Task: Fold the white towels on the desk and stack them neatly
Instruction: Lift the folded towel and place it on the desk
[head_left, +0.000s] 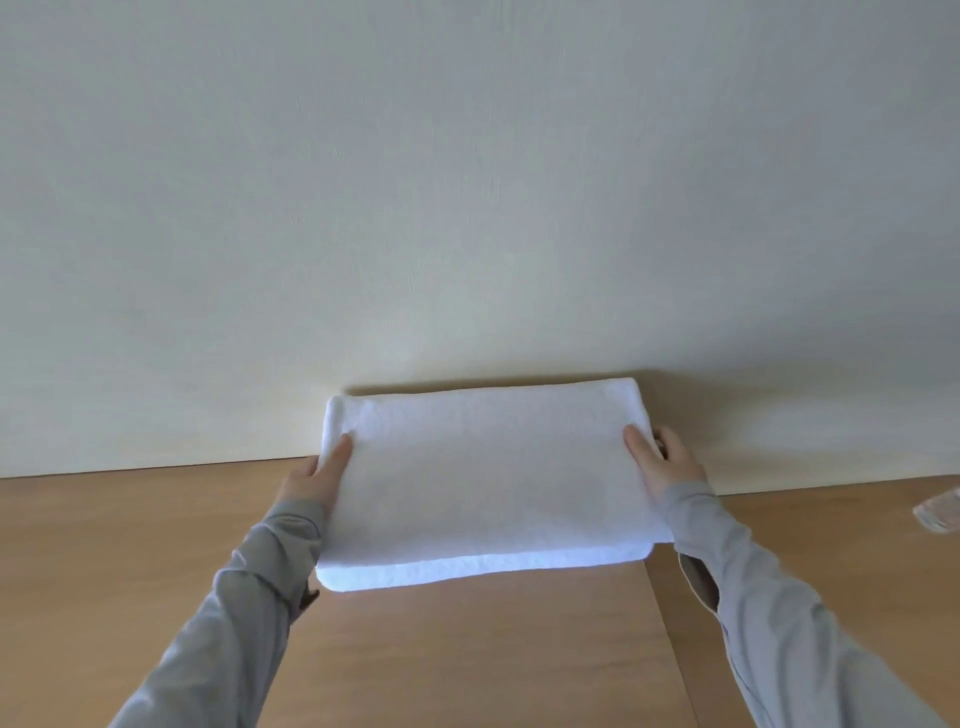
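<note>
Head view: folded white terry towel (483, 478), a thick flat rectangle, held up by both short ends over the far part of a brown wooden desk (467, 649), close to a pale cream wall (467, 182). On the left end, the left hand (317, 480) clamped tight, thumb pressed on top, fingers out of sight beneath. On the right end, the right hand (667, 462) clamped likewise, thumb on top, fingers curled round the edge. Towel spanning the gap between the two grips, long sides running left to right. Near edge showing stacked layers and lifted off the desk; far edge overlapping the wall and throwing a dark shadow on it. Long grey sleeves (234, 597) reaching in from the near left and near right corners. Wood surface showing on the near side below the towel and off to the left. Straight seam (670, 623) in the desktop, running from under the towel's near right corner toward the near edge. At the far right edge of the frame, a small clear glassy object (937, 512) on the desk, well apart from the towel, too cut off to identify.
</note>
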